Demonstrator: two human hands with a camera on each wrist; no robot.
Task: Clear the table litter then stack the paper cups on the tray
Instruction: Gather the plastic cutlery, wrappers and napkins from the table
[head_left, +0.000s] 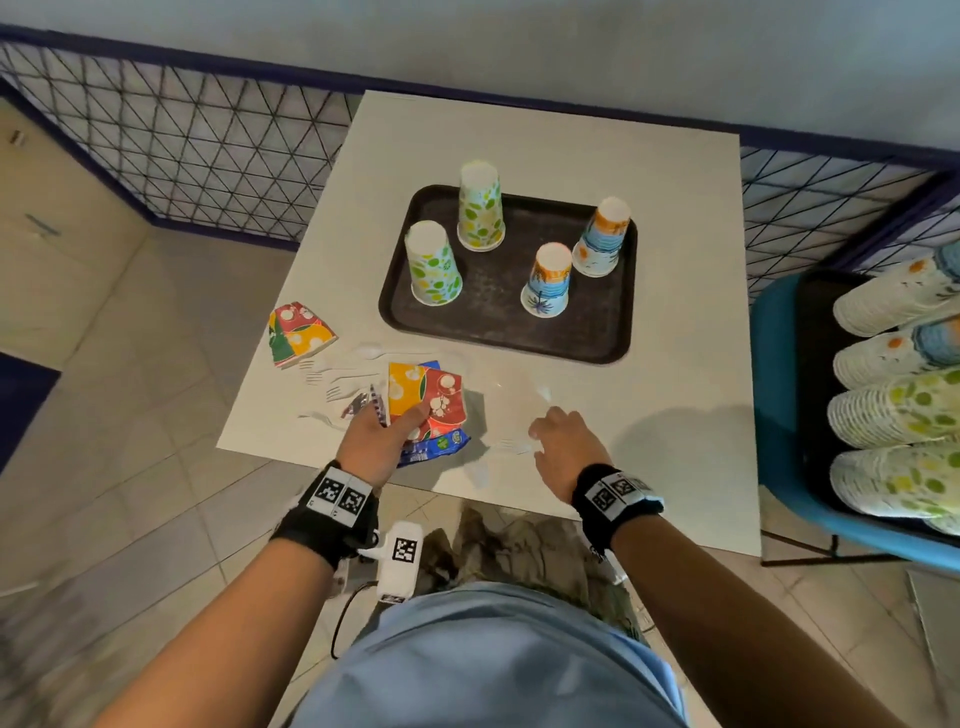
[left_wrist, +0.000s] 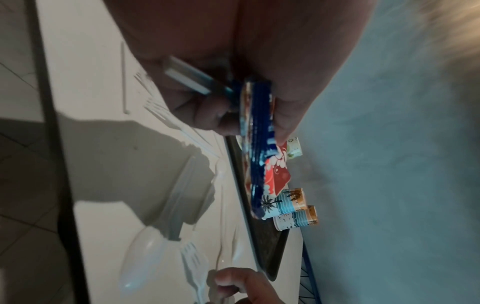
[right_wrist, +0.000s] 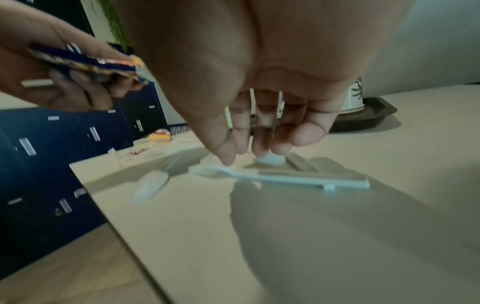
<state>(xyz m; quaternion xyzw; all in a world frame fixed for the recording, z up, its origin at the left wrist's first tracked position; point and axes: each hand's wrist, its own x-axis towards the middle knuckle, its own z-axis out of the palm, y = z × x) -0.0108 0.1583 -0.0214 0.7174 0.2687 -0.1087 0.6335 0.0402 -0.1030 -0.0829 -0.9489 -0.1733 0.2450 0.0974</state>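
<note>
Several upside-down paper cups, two green-spotted (head_left: 433, 264) and two blue-and-orange (head_left: 547, 281), stand on a dark tray (head_left: 498, 312) on the white table (head_left: 649, 364). My left hand (head_left: 374, 436) grips a bundle of flattened cups and wrappers (head_left: 426, 397), red, orange and blue, seen edge-on in the left wrist view as the bundle (left_wrist: 257, 148). My right hand (head_left: 563, 441) hovers over the near table edge with fingers pointing down, its fingertips (right_wrist: 228, 158) touching a white plastic fork (right_wrist: 272, 176). A white spoon (right_wrist: 150, 187) lies beside it.
Another flattened red-and-orange cup (head_left: 296, 335) lies at the table's left edge among white plastic forks (head_left: 337, 387). A blue chair (head_left: 779, 415) at the right holds a black tray with rows of stacked cups (head_left: 893, 415). A wire fence (head_left: 208, 156) runs behind.
</note>
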